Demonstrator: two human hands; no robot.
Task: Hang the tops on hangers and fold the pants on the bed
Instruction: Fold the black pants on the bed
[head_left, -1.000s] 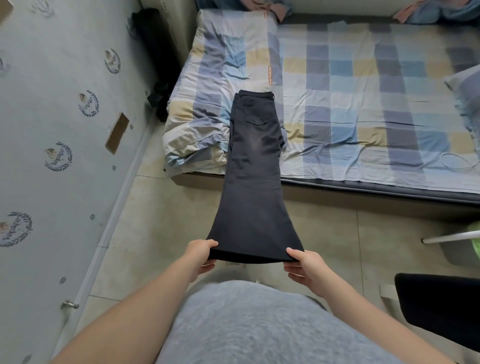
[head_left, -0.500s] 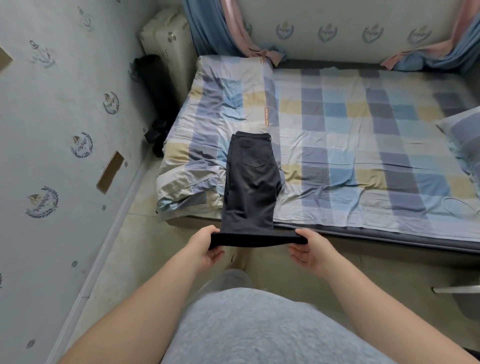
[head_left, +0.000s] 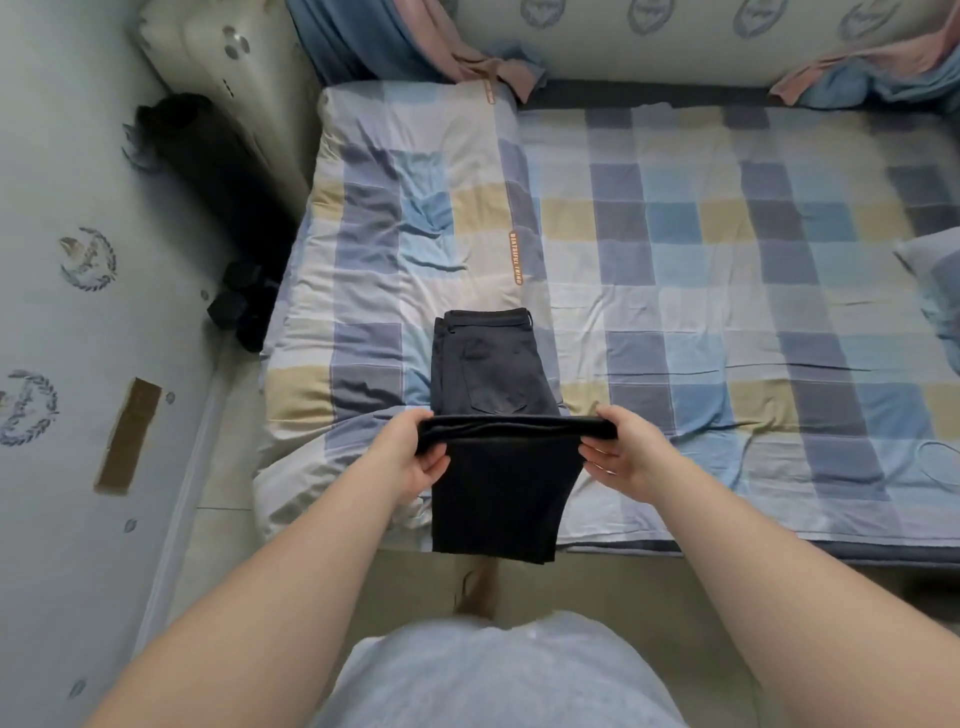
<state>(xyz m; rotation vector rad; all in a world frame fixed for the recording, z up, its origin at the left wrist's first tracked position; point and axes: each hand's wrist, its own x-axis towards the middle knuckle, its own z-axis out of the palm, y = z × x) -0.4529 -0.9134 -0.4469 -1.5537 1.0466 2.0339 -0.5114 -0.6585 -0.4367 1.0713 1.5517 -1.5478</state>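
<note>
- Two hands on one pair of dark pants (head_left: 491, 364), near the front-left corner of the bed (head_left: 675, 270).
- Left hand (head_left: 413, 457): curled round the left end of the leg hems, thumb on top, fingers underneath.
- Right hand (head_left: 626, 454): pinching the right end of the same hems, thumb over the edge, fingers below.
- Hems stretched taut between the two hands, raised clear of the fabric beneath, about level with the seat of the pants.
- Waistband end flat on the bed, back pocket facing up, waistband toward the far side.
- Folded middle of the legs draped over the front edge of the bed, hanging down toward the floor (head_left: 587, 587).
- Under the pants, a checked quilt (head_left: 395, 218) along the left side of the bed, by its right border.
- At the right edge of the bed, part of a pillow (head_left: 935, 291); near the front-right corner, a thin pale cable (head_left: 935, 462) in a loop.
- Blue and pink curtains (head_left: 374, 41) bunched at the far-left corner, more at the far-right.
- Beyond the left edge, a cream appliance (head_left: 208, 57) and a black bag (head_left: 208, 156) against the wall; on the floor just beside them, small dark weights (head_left: 241, 309).
- Closest to the camera, a grey shirt (head_left: 493, 675); just below the hanging fold, one blurred foot (head_left: 475, 587).
</note>
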